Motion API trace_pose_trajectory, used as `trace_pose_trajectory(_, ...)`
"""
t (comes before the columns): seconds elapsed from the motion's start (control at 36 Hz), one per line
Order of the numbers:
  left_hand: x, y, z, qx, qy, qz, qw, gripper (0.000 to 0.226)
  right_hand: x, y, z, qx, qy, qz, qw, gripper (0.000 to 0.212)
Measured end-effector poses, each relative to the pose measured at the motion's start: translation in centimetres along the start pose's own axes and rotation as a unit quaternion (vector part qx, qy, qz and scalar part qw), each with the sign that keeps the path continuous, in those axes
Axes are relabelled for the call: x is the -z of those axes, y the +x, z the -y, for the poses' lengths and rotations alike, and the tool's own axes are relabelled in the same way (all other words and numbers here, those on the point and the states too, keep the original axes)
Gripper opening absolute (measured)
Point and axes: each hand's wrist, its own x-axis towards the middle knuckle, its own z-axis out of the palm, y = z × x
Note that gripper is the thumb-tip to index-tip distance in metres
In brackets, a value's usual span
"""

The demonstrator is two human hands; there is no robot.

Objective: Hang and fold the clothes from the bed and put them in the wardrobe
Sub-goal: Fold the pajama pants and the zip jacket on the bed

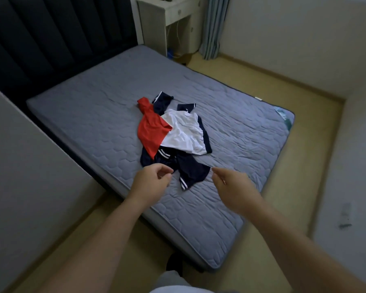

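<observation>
The left hand (150,183) is hovering with its fingers loosely curled, thumb and forefinger a little apart, gripping nothing. Its fingertips are showing just at the near edge of the navy shorts (191,172); whether they are touching the cloth I cannot tell. The right hand (232,189) is reaching in beside it, fingers slack and half bent, forefinger leading, holding nothing, its tip lying just off the shorts' right corner. The shorts are lying crumpled at the near end of a pile in the middle of the mattress (93,115), with a white shirt (184,134) spreading over them and a red top (152,132) overlapping the shirt's left side; more navy cloth (162,101) is poking out behind. The pile is sitting well in from every mattress edge, quilted grey surface showing all round it. A dark headboard (40,43) is standing at the far left, a pale wall (30,155) is closing in on the near left, and tan floor (304,144) is running along the right side. A white desk (173,11) and a curtain (213,28) are standing in the far corner.
</observation>
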Motion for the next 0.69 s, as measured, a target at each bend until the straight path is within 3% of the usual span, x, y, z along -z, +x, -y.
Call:
trace_pose_trajectory(0.28, -7.5, 15.0, -2.9, 0.064, 0.016, 0.005, 0.998, 0.015, 4.4, 16.4, -7.4, -0.031, 0.013, 0.063, 0.997, 0.036)
trace_pose_trajectory(0.47, -18.4, 24.3, -2.5, 0.202, -0.007, -0.023, 0.979, 0.013, 3.4, 32.8, -17.1, -0.006, -0.029, 0.167, 0.986, 0.038)
trace_pose_trajectory(0.69, -32.0, 35.4, 1.0, 0.337, -0.049, -0.036, 0.940, 0.010, -3.3, 48.9, -29.9, -0.023, -0.044, 0.283, 0.958, 0.039)
